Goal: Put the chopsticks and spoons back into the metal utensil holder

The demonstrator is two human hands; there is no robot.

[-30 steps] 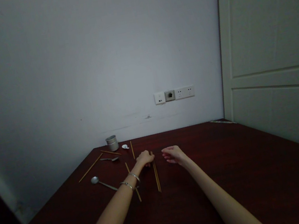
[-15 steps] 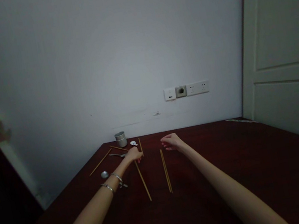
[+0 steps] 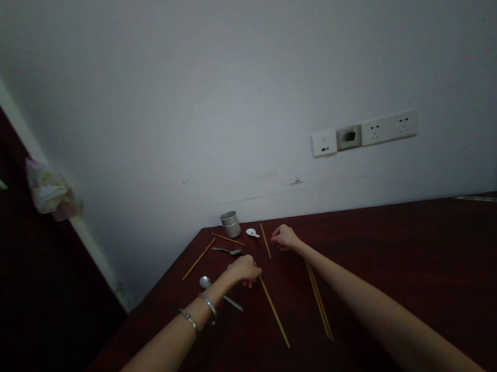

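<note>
1. our left arm reaches in from the lower left, two bangles (image 3: pixel 211 308) round the wrist; the left hand (image 3: pixel 245 270) is palm down, fingers bent, at the far end of the middle chopstick (image 3: pixel 275 314). it touches that end; we cannot tell how firmly it grips.
2. that chopstick lies on the dark table (image 3: pixel 415 285), pointing back toward us.
3. our right hand (image 3: pixel 285 237) hangs loosely curled, fingers partly parted, with nothing in it that we can see, just right of the short-looking chopstick (image 3: pixel 266 242).
4. our right forearm covers the far ends of the chopstick pair (image 3: pixel 320 305).
5. our left forearm crosses the long metal spoon (image 3: pixel 204 281), hiding part of its handle.
6. behind lie a metal utensil (image 3: pixel 234 252), the white spoon (image 3: pixel 252 233) and, by the wall, the metal cup (image 3: pixel 231 226).
</note>
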